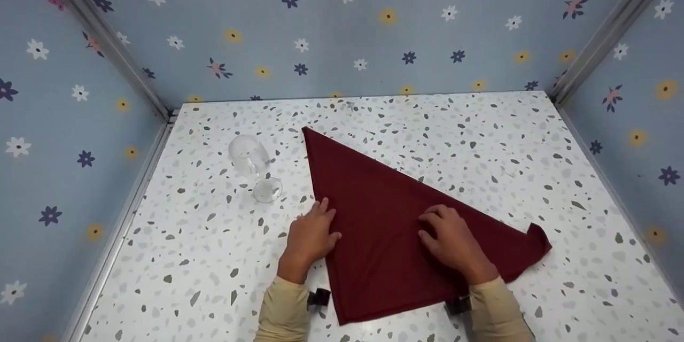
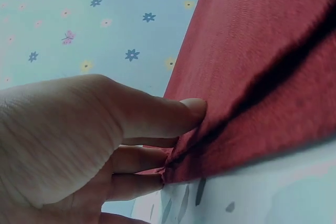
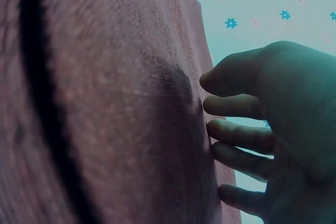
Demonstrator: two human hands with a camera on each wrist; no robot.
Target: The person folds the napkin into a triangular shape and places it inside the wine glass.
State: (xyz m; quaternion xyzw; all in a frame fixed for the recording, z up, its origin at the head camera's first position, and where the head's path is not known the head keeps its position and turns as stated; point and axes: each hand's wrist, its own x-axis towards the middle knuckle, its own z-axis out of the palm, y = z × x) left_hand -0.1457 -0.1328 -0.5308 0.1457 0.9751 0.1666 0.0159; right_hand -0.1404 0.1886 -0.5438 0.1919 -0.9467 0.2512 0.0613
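A dark red cloth napkin (image 1: 368, 197) lies on the table, folded to a roughly triangular shape. Its right corner curls upward. At the napkin's left edge rests my left hand (image 1: 311, 232); in the left wrist view the thumb (image 2: 194, 109) lies over the cloth and the straight fingers meet its edge. My right hand (image 1: 451, 238) is over the right half of the napkin, fingers slightly bent. Its fingertips (image 3: 212, 103) touch the cloth in the right wrist view, with nothing gripped between them.
A clear stemmed glass (image 1: 250, 155) lies on its side to the left of the napkin, beyond my left hand. The speckled white table (image 1: 187, 235) is bordered by blue flowered panels (image 1: 342, 26) at the back and both sides.
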